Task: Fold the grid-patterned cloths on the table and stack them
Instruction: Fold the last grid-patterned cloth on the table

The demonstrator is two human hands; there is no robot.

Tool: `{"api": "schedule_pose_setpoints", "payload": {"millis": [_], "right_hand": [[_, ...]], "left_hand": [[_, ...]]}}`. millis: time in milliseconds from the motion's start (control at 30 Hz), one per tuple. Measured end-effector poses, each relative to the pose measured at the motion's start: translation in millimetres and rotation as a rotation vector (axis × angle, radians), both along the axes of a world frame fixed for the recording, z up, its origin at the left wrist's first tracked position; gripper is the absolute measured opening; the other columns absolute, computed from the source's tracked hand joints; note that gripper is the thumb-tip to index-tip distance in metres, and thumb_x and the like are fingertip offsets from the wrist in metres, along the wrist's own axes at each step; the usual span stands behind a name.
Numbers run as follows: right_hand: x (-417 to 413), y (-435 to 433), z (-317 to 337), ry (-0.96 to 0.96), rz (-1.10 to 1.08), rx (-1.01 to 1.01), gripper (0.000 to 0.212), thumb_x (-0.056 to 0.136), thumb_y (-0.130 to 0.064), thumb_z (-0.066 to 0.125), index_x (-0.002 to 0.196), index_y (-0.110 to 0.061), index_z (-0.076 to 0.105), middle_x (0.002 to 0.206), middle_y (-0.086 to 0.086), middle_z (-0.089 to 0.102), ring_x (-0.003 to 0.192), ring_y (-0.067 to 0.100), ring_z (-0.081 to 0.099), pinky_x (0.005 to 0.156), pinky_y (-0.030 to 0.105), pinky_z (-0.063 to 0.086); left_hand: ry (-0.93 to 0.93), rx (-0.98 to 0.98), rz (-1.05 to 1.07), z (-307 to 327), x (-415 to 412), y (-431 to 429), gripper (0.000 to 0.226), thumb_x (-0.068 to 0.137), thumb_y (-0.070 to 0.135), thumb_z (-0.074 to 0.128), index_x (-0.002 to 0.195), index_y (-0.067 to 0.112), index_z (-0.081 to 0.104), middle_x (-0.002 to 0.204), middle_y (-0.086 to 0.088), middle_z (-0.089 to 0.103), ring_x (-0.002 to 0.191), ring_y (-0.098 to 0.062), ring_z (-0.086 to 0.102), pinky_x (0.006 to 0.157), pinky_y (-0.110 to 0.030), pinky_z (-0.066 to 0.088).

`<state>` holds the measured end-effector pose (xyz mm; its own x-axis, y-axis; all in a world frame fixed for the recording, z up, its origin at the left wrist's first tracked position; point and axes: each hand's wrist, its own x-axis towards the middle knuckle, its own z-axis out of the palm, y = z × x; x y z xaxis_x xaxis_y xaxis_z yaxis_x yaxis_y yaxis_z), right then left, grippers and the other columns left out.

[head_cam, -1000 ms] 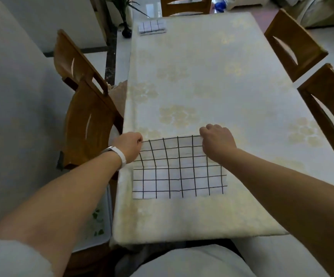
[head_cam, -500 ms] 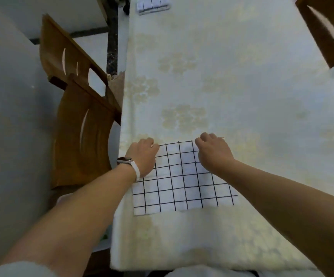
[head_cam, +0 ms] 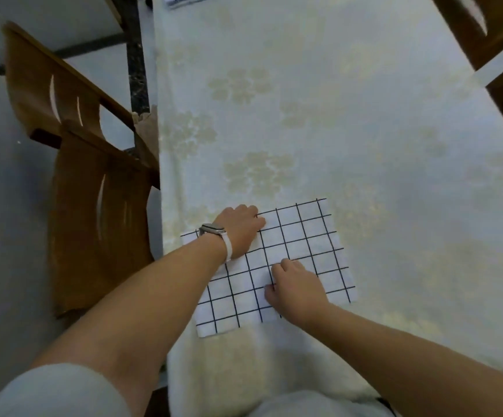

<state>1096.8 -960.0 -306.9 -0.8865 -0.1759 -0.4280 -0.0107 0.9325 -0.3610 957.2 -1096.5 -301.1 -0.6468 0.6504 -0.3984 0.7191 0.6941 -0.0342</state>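
Now the right hand (head_cam: 296, 288) has dropped to mid grid-patterned cloth (head_cam: 310, 236), grip unclear; left hand (head_cam: 239, 231) pinches its far edge, fold pending

I can read no text, label, brand or number anywhere. The cloth (head_cam: 304, 233) under the left hand (head_cam: 241, 228) bears only a black grid, and the watch (head_cam: 212, 228) just behind that hand shows nothing legible.

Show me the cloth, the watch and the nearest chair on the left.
cloth (head_cam: 304, 236), head view, bare squares on its far right part.
watch (head_cam: 212, 229), head view, its face.
chair (head_cam: 93, 212), head view, wooden backrest.
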Motion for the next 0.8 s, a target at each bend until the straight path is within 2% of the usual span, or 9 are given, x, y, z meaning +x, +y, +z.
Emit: {"api": "schedule_pose_setpoints", "payload": {"millis": [167,333,500,600,700,800], "right_hand": [[7.7,-9.4,-8.4,-0.016,-0.054,0.015,0.035,0.092,-0.039,0.046,0.118,-0.016,0.051,0.113,0.003,0.052,0.100,0.021,0.050,0.078,0.036,0.049],[12.2,-15.9,-14.7,0.030,-0.092,0.001,0.024,0.091,-0.029,0.047,0.109,-0.015,0.055,0.108,0.004,0.054,0.095,0.022,0.052,0.075,0.035,0.048],[9.3,-13.3,-12.9,0.043,-0.071,0.007,0.019,0.090,-0.025,0.050,0.103,-0.013,0.056,0.103,0.005,0.054,0.092,0.025,0.052,0.067,0.033,0.038],[2.1,-4.0,-12.2,0.060,-0.043,0.059,0.015,0.089,-0.024,0.051,0.098,-0.012,0.055,0.098,0.006,0.052,0.089,0.028,0.052,0.065,0.034,0.032],[-9.2,7.9,-12.6,0.124,0.042,0.145,0.010,0.078,-0.016,0.065,0.085,-0.013,0.058,0.084,0.006,0.055,0.075,0.028,0.055,0.059,0.033,0.032],[-22.1,16.8,-11.1,0.137,0.127,0.204,0.011,0.080,-0.014,0.062,0.090,-0.013,0.060,0.087,0.008,0.057,0.080,0.030,0.056,0.064,0.036,0.040]], "left_hand": [[-0.011,0.054,0.007,-7.8,-4.4,-4.7,0.028,0.088,0.013,0.051,0.116,0.021,0.051,0.125,-0.006,0.045,0.099,-0.030,0.047,0.065,-0.036,0.032],[-0.054,0.048,0.082,-10.1,-8.4,-2.2,0.019,0.090,0.011,0.049,0.107,0.018,0.053,0.109,-0.009,0.046,0.084,-0.028,0.044,0.063,-0.036,0.033],[-0.058,-0.022,0.064,-3.4,-9.1,-4.8,0.013,0.091,0.007,0.046,0.101,0.015,0.052,0.100,-0.009,0.043,0.072,-0.025,0.037,0.061,-0.036,0.031],[-0.031,-0.013,0.072,-3.4,-3.2,-21.9,0.016,0.090,0.007,0.047,0.104,0.015,0.051,0.098,-0.009,0.044,0.072,-0.024,0.034,0.060,-0.035,0.028],[-0.014,0.026,0.126,-7.5,12.6,-49.3,0.021,0.084,0.006,0.049,0.101,0.018,0.052,0.097,-0.006,0.043,0.076,-0.023,0.035,0.060,-0.034,0.025],[0.012,0.056,0.131,-8.9,40.0,-70.0,0.023,0.075,0.004,0.056,0.094,0.017,0.056,0.096,-0.006,0.047,0.083,-0.026,0.043,0.062,-0.033,0.023]]}}
